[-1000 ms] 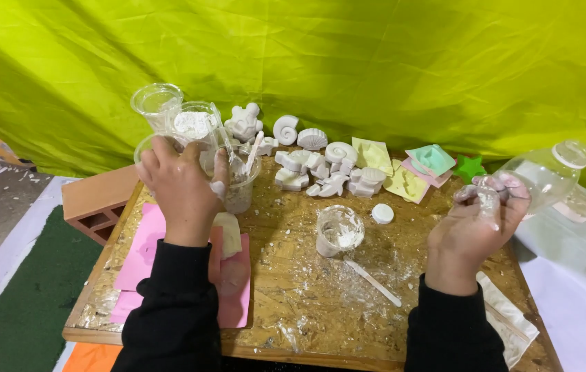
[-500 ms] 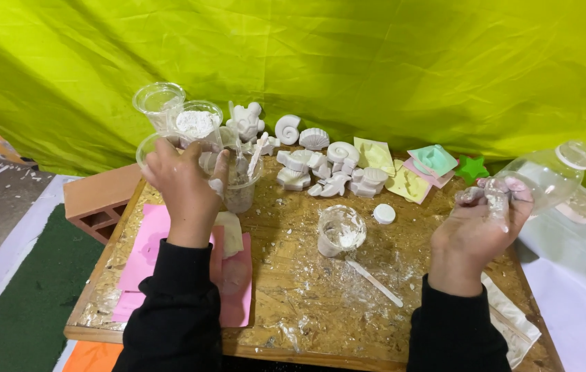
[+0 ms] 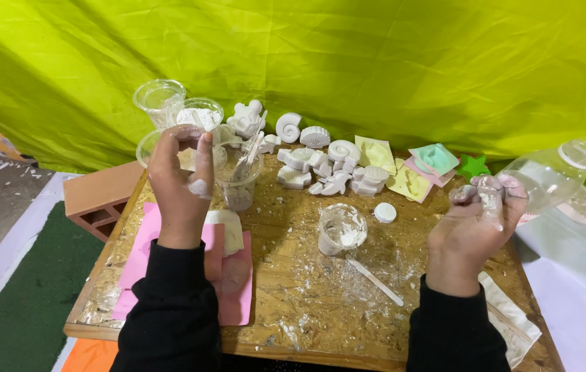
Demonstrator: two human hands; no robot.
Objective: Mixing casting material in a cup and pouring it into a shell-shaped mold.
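There is one view only, from a camera on the person's head. It looks forward and down over a wooden worktop [image 3: 307, 303], close enough that both black sleeves enter from the bottom edge and the hands rise mid-frame, the left hand [image 3: 181, 182] left of centre, the right hand [image 3: 477, 220] toward the right. A yellow-green sheet [image 3: 375, 62] fills the upper half. The floor [image 3: 4, 227] shows at the left edge, and a white cloth [image 3: 575, 289] at the right.
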